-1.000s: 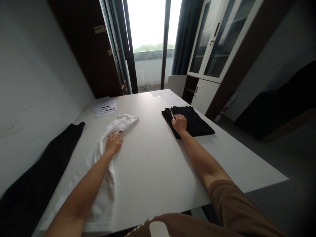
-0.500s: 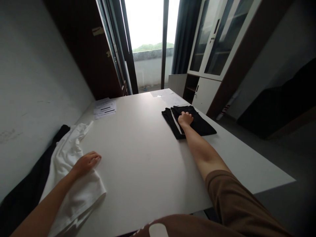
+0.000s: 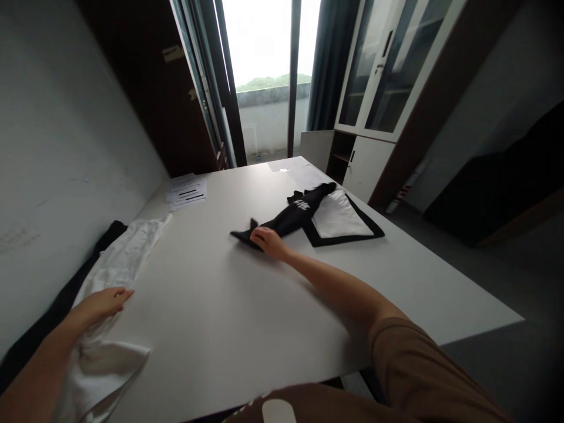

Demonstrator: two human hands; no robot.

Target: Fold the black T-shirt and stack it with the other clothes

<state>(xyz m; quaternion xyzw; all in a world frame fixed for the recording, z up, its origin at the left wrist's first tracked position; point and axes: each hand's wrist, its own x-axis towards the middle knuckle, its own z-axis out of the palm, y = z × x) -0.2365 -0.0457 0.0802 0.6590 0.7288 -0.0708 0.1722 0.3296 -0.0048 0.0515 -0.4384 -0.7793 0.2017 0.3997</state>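
Note:
My right hand (image 3: 268, 241) is closed on a black garment (image 3: 288, 218) with white lettering, stretched out across the middle of the white table (image 3: 247, 305). Behind it lies a folded white-and-black piece (image 3: 341, 220) near the table's right edge. My left hand (image 3: 102, 303) rests flat with fingers out on a white garment (image 3: 115, 276) bunched along the table's left side. A black cloth (image 3: 53, 311) lies between that white garment and the wall.
Printed papers (image 3: 187, 191) lie at the far left corner and more sheets (image 3: 293, 167) at the far edge. The wall runs close along the left. A glass-door cabinet (image 3: 379, 88) stands to the right, and a window door is behind the table.
My right hand pulled a black garment off the folded pile toward the table's middle, uncovering a white piece. My left hand slid the white garment left toward the wall.

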